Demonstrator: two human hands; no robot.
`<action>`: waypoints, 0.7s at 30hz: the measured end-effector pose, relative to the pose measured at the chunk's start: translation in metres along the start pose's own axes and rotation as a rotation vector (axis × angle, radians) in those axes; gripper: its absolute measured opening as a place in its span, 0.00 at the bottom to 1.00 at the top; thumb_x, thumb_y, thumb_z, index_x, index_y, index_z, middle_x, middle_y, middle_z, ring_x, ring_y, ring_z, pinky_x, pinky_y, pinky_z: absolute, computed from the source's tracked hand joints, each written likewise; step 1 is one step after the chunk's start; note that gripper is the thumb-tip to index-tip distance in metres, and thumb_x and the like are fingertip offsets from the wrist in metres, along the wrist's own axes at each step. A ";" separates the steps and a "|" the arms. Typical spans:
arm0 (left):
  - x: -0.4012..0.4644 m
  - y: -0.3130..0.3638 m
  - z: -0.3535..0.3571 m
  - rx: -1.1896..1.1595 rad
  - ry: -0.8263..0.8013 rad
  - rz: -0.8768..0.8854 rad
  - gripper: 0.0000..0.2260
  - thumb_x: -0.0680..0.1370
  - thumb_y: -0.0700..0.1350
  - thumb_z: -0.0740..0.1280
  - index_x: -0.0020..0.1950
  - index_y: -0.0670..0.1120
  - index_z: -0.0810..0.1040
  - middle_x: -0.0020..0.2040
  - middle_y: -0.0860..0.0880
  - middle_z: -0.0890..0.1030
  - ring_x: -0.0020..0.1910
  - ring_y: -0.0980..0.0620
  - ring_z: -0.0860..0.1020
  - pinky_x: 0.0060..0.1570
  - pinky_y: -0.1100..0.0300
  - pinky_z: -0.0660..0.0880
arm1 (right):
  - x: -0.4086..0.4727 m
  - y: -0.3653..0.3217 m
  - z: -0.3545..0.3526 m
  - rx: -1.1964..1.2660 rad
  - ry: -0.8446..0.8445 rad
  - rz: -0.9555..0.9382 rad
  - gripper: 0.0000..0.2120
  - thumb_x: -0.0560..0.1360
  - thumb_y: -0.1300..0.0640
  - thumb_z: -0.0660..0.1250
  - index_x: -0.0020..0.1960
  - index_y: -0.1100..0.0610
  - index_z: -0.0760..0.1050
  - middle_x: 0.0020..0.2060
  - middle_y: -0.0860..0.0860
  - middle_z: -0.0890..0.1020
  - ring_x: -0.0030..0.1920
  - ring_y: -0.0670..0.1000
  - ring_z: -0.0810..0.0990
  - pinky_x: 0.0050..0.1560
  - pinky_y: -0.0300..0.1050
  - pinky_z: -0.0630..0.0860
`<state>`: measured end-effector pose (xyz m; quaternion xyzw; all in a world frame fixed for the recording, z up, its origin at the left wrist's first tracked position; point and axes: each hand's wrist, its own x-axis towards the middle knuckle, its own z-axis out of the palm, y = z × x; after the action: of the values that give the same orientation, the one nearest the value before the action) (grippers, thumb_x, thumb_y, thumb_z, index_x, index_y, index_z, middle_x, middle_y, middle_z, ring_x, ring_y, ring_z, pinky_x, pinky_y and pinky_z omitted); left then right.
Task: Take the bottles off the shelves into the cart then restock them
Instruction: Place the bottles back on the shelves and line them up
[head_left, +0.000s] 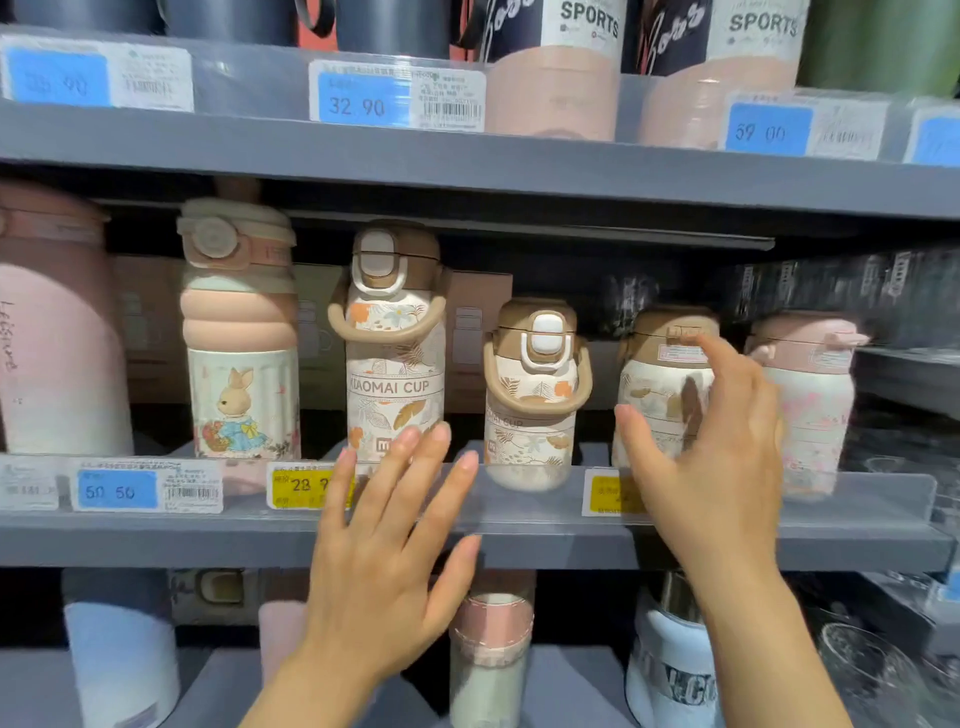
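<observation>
Several bottles stand in a row on the middle shelf (519, 535). A tall brown-lidded leaf-print bottle (392, 358) reads XIAOMAI CUP. Beside it stands a short leaf-print bottle (535, 395), then a brown-capped leaf-print bottle (660, 384) and a pink-capped floral bottle (813, 405). My left hand (384, 561) is spread open in front of the tall bottle's base, fingers straight, holding nothing. My right hand (711, 441) is open around the brown-capped bottle, thumb near its left side and forefinger at its cap; whether it touches is unclear.
A rabbit-print bottle (241, 353) and a large pink bottle (57, 332) stand at the left. A clear lip with price tags (311, 486) runs along the shelf front. Sports bottles (566, 67) fill the upper shelf; more bottles (491, 649) stand below. The upper shelf sits close above the tall lids.
</observation>
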<state>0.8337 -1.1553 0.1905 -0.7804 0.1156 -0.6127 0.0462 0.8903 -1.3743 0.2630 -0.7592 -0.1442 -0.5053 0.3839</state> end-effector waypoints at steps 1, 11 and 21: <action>0.006 0.009 0.007 -0.029 0.004 0.017 0.22 0.81 0.53 0.55 0.74 0.46 0.64 0.74 0.46 0.66 0.74 0.47 0.64 0.75 0.45 0.52 | 0.006 0.006 -0.003 -0.006 -0.013 0.014 0.33 0.71 0.52 0.71 0.72 0.53 0.62 0.66 0.55 0.68 0.66 0.56 0.66 0.60 0.52 0.68; 0.005 0.013 0.026 0.053 0.029 0.100 0.22 0.79 0.51 0.59 0.71 0.45 0.71 0.67 0.46 0.76 0.67 0.47 0.72 0.69 0.49 0.65 | 0.064 0.024 -0.024 -0.197 -0.315 -0.180 0.33 0.73 0.48 0.69 0.74 0.50 0.61 0.68 0.53 0.68 0.66 0.56 0.68 0.62 0.52 0.68; 0.006 0.013 0.023 0.026 0.010 0.085 0.21 0.79 0.51 0.58 0.71 0.45 0.70 0.66 0.46 0.78 0.66 0.47 0.72 0.69 0.49 0.63 | 0.042 0.026 -0.001 -0.137 -0.295 -0.018 0.39 0.73 0.51 0.69 0.77 0.46 0.51 0.77 0.50 0.51 0.74 0.53 0.57 0.65 0.53 0.65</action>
<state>0.8554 -1.1706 0.1877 -0.7711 0.1407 -0.6156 0.0817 0.9239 -1.3992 0.2889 -0.8484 -0.1708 -0.4003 0.3013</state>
